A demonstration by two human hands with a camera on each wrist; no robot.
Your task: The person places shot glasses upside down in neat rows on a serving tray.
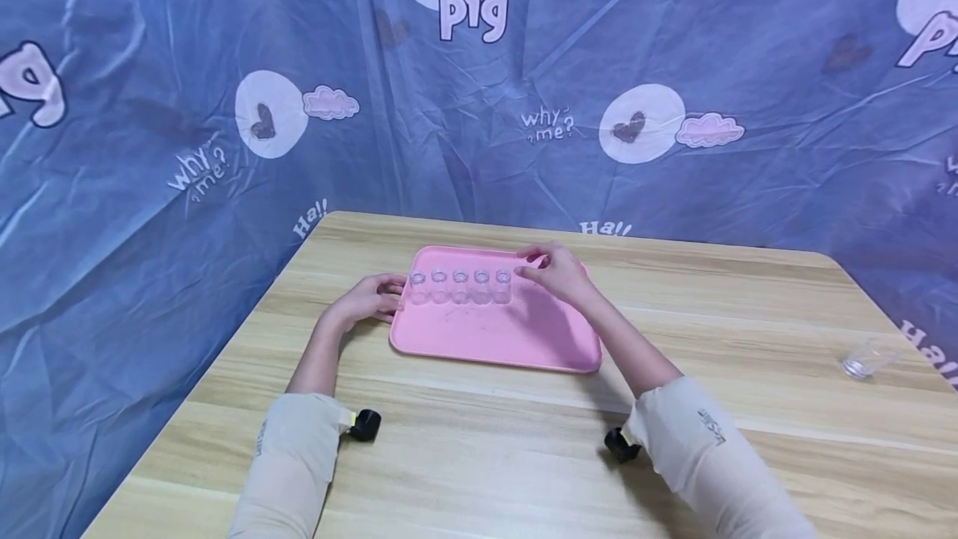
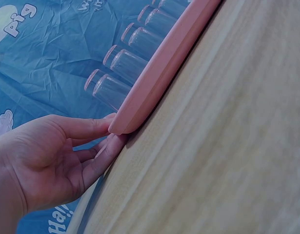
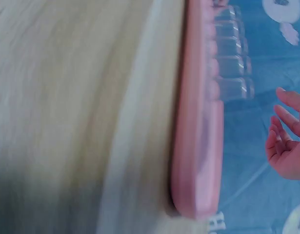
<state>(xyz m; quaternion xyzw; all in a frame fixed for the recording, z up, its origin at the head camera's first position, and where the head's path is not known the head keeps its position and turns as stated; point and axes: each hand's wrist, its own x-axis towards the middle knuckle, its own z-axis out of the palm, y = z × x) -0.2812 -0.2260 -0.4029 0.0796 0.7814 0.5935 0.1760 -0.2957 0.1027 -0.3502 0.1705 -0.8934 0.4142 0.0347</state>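
Several small clear glasses (image 1: 460, 288) stand upright, lined up across the far left part of a pink tray (image 1: 494, 335). My left hand (image 1: 367, 299) is at the tray's left end. In the left wrist view, the left hand (image 2: 57, 158) pinches the tray's corner, thumb at the rim and fingers beneath. Over the tray's far right part is my right hand (image 1: 557, 273), just right of the last glass. The right wrist view shows the right hand (image 3: 291, 136) with loosely bent fingers apart from the glasses (image 3: 232, 87), holding nothing.
Far to the right on the wooden table (image 1: 718, 339), another clear glass (image 1: 861, 364) stands near the edge. A blue printed curtain (image 1: 479, 140) hangs behind the table and along its left side. Each sleeve carries a small black camera (image 1: 365, 425).
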